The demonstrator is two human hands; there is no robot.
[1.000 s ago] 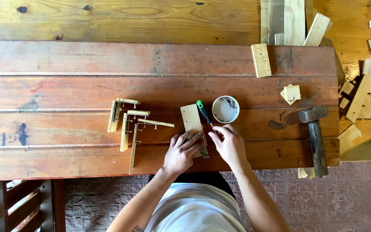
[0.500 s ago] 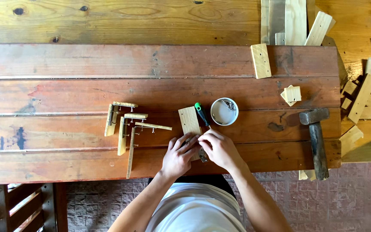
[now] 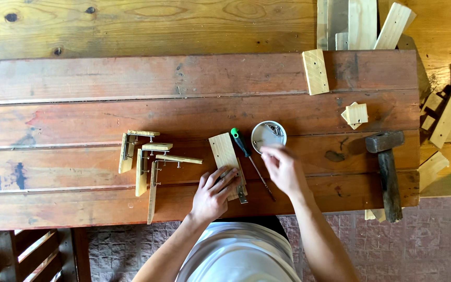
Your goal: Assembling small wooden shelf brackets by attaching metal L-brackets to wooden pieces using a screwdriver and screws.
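My left hand [image 3: 214, 192] rests with its fingers spread on the near end of a small pale wooden block [image 3: 224, 152] on the red-brown plank table [image 3: 79, 115]. A small metal hinge [image 3: 241, 194] sticks out beside that block. My right hand [image 3: 283, 168] hovers, blurred, at the near rim of a small white bowl [image 3: 268, 136] holding screws. I cannot tell if its fingers pinch anything. A green-handled screwdriver [image 3: 248, 157] lies between the two hands.
Three hinged pale wood pieces [image 3: 147, 159] lie left of the block. A hammer [image 3: 387, 167] lies at the right, with small wood squares [image 3: 356, 114] and a drilled block [image 3: 315, 71] beyond. Loose offcuts [image 3: 447, 120] are piled past the table's right edge.
My right hand left the block beside my left hand and moved up and right to the white bowl. My left hand stayed on the block.
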